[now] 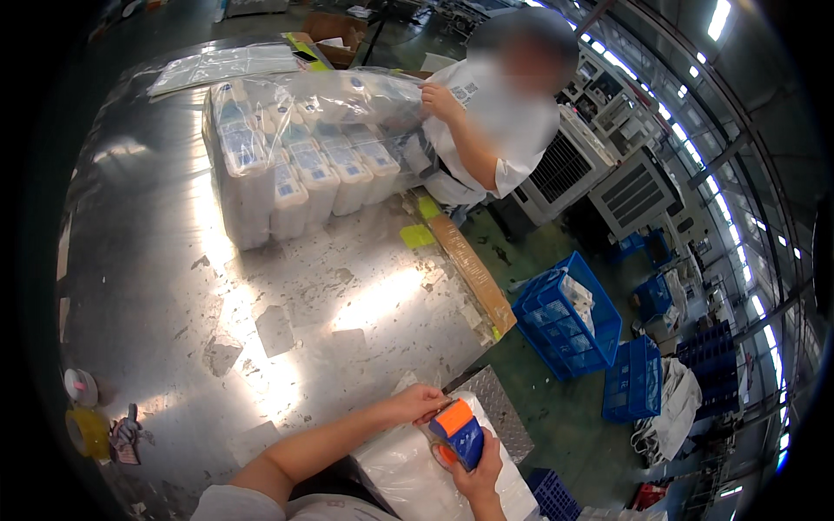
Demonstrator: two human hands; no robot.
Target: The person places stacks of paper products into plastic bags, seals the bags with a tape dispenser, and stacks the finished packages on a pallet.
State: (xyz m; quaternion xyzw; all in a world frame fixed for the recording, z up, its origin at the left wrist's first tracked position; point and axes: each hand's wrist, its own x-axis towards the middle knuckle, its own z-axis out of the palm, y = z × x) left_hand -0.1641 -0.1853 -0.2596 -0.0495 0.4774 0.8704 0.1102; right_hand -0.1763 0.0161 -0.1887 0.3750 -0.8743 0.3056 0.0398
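My right hand (481, 470) is wrapped around a blue and orange tape dispenser (467, 442), held over a white package in clear plastic (400, 473) at the table's near edge. Close to the dispenser's orange front end, my left hand (419, 404) has its fingers pinched together. What lies between those fingers is too small to make out. The package runs partly under my forearms and the dispenser, so some of its top is hidden.
Across the metal table (156, 286), a co-worker's hand (442, 102) holds a clear plastic bag (321, 91) around several white bottles (306, 174). Tape rolls (87, 431) lie at the left edge. Blue crates (569, 326) stand on the floor to the right.
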